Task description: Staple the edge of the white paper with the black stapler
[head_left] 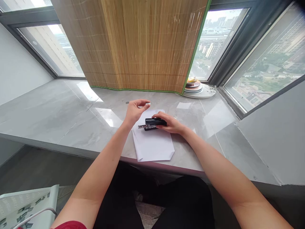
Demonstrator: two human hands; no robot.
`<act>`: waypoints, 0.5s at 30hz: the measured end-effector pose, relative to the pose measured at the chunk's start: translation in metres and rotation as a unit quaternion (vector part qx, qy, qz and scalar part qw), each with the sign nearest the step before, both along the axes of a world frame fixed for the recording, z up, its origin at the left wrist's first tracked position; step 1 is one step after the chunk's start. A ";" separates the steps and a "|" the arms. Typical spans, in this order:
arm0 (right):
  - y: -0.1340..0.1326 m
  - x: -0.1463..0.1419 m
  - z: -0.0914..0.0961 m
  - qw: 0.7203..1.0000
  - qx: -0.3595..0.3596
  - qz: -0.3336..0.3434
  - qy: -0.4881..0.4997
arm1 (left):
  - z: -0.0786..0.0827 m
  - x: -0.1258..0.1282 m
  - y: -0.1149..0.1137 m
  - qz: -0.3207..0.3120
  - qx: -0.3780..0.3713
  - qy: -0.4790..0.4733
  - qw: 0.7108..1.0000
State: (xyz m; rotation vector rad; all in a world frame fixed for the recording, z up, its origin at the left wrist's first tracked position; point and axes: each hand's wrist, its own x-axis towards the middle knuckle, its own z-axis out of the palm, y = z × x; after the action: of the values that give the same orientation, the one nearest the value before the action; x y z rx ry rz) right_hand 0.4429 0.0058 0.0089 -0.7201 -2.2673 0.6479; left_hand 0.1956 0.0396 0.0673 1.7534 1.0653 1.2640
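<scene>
A black stapler (154, 121) lies in the grip of my right hand (170, 122), over a white sheet of paper (154, 146). Its top is swung up, and the metal magazine (143, 126) sticks out toward the left. Higher up and to the left, my left hand (137, 109) pinches a small whitish piece (148, 103) between thumb and fingertips. What this piece is cannot be made out. Just beyond that hand, a short thin grey strip (127, 102) rests on the ledge. The paper's near corners are bent.
The grey tiled ledge (71, 111) ends at a front edge close to my legs. A bamboo blind (143, 47) hangs down to its back. Stacked plates (193, 87) stand at the back right beside the window. A white perforated basket (30, 206) is low on the left.
</scene>
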 end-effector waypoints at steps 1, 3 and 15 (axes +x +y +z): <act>0.000 0.000 0.000 1.000 0.002 -0.002 -0.004 | -0.001 0.000 0.000 0.003 0.010 0.007 1.000; -0.001 0.002 0.000 1.000 -0.001 -0.008 -0.011 | -0.003 -0.001 0.002 0.009 0.017 0.014 1.000; 0.000 0.008 0.005 0.987 -0.052 -0.089 0.125 | -0.009 0.007 -0.011 -0.031 0.007 0.046 0.998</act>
State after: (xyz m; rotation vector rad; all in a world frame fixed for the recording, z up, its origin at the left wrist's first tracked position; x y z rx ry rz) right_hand 0.4507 0.0055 0.0135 -0.8320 -1.9266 0.7312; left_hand 0.2022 0.0288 0.0585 1.8565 1.0465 1.1651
